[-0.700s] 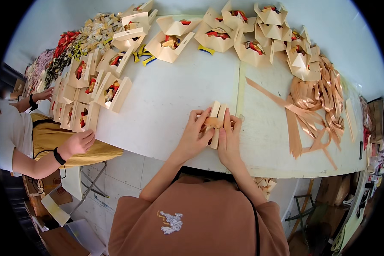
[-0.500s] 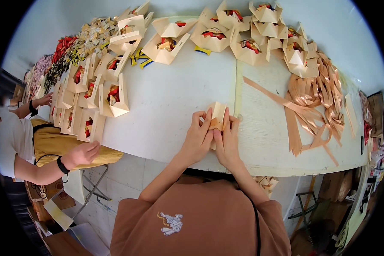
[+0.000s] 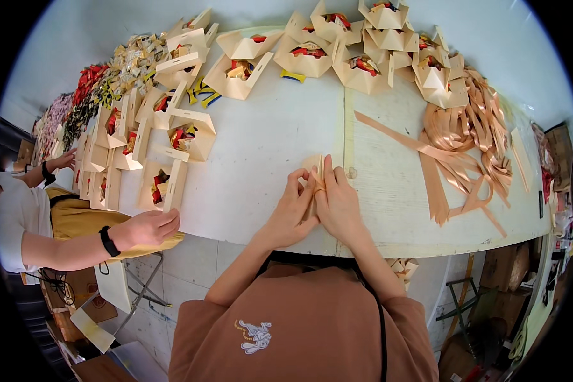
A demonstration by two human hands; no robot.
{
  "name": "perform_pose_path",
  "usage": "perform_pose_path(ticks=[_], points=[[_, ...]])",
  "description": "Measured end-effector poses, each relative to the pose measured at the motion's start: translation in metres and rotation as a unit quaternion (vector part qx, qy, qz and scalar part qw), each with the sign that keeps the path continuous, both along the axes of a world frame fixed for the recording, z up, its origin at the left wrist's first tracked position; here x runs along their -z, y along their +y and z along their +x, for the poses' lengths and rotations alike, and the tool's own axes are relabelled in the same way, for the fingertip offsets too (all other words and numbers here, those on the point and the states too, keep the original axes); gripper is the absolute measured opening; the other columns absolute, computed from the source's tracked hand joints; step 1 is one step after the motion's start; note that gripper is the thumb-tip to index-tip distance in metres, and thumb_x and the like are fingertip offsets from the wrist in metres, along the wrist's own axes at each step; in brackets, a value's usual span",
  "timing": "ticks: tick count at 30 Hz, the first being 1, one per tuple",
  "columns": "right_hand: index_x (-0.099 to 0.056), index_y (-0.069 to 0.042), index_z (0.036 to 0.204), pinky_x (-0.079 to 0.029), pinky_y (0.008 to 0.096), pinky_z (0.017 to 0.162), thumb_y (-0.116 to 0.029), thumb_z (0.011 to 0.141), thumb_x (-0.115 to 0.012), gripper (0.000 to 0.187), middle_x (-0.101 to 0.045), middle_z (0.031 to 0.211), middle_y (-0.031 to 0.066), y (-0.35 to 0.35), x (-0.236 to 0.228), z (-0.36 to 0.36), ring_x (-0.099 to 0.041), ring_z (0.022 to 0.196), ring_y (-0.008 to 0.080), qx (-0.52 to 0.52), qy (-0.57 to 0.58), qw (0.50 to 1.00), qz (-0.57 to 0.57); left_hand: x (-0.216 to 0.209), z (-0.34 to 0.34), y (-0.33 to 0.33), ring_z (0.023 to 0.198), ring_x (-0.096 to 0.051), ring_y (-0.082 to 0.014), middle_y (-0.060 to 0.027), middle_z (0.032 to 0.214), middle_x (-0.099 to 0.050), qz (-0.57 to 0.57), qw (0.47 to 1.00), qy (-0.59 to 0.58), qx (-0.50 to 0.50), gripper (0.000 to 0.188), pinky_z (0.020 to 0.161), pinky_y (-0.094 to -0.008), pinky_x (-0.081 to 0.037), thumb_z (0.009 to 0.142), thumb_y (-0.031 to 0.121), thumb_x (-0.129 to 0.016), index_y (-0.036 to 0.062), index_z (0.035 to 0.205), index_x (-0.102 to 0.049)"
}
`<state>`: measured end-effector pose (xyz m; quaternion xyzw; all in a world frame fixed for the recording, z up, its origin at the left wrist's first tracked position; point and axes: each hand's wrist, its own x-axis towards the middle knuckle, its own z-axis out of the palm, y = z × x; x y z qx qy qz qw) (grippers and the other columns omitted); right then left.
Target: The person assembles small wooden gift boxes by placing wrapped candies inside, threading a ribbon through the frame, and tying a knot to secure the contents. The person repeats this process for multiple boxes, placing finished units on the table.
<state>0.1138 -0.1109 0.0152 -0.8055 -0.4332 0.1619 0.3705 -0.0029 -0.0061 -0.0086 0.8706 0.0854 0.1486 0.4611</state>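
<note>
Both of my hands press together over a small tan cardboard box on the white table, near its front edge. My left hand covers its left side and my right hand its right side, fingers folded around the flaps. Only the box's top edge shows between my fingertips. It is hard to tell how far the box is folded.
Several open tan boxes with red and gold contents line the table's left and far sides. A heap of peach ribbon lies at the right. Another person at the left reaches a hand toward the boxes.
My hands have closed tighter over the small box, hiding more of it. The other person's near hand has moved right, toward the table edge.
</note>
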Motion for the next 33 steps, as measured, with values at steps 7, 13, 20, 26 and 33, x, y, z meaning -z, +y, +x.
perform_pose_path(ticks=[7, 13, 20, 26, 33], points=[[-0.027, 0.004, 0.154, -0.046, 0.0386, 0.095, -0.014, 0.089, -0.052, 0.072, -0.048, 0.121, 0.0201, -0.032, 0.009, 0.02, -0.055, 0.105, 0.0363, -0.098, 0.106, 0.987, 0.076, -0.008, -0.001, -0.004, 0.1, -0.047, -0.0317, -0.0176, 0.138, -0.03, -0.008, 0.999, 0.012, -0.05, 0.094, 0.093, -0.0403, -0.046, 0.071, 0.004, -0.071, -0.0002, 0.154, -0.027], [-0.021, 0.006, 0.155, -0.048, 0.0406, 0.089, -0.014, 0.086, -0.053, 0.078, -0.047, 0.117, 0.0208, -0.031, -0.002, 0.009, -0.056, 0.097, 0.0363, -0.094, 0.084, 0.991, 0.045, 0.014, 0.001, -0.021, 0.103, -0.046, -0.0315, -0.0192, 0.147, -0.027, 0.119, 0.986, -0.072, -0.087, 0.097, 0.093, -0.04, -0.046, 0.069, -0.001, -0.069, 0.0017, 0.156, -0.026], [-0.023, 0.008, 0.153, -0.049, 0.0427, 0.082, -0.012, 0.085, -0.052, 0.077, -0.046, 0.113, 0.0209, -0.024, -0.001, 0.007, -0.056, 0.09, 0.0364, -0.094, 0.037, 0.994, 0.033, -0.006, -0.008, -0.006, 0.109, -0.043, -0.0287, -0.0141, 0.15, -0.026, -0.054, 0.997, -0.051, 0.026, 0.095, 0.094, -0.0376, -0.044, 0.071, -0.002, -0.066, 0.0053, 0.158, -0.027], [-0.034, -0.002, 0.154, -0.049, 0.0391, 0.077, -0.011, 0.083, -0.062, 0.077, -0.049, 0.103, 0.0157, -0.027, 0.01, 0.02, -0.054, 0.086, 0.0309, -0.115, 0.002, 0.99, 0.084, 0.001, -0.014, 0.024, 0.103, -0.047, -0.0135, -0.0037, 0.142, -0.035, -0.29, 0.956, 0.037, 0.014, 0.061, 0.089, -0.0271, -0.043, 0.091, 0.004, -0.062, 0.0109, 0.15, -0.048], [-0.065, -0.01, 0.132, -0.041, 0.0305, 0.073, -0.007, 0.087, -0.069, 0.046, -0.044, 0.079, 0.0057, -0.039, 0.009, 0.054, -0.045, 0.075, 0.0199, -0.083, 0.06, 0.992, 0.077, 0.008, -0.01, 0.033, 0.063, -0.046, -0.0093, 0.0013, 0.07, -0.053, -0.133, 0.984, -0.061, -0.102, 0.021, 0.056, -0.0261, -0.036, 0.085, 0.002, -0.073, 0.0092, 0.105, -0.079]])
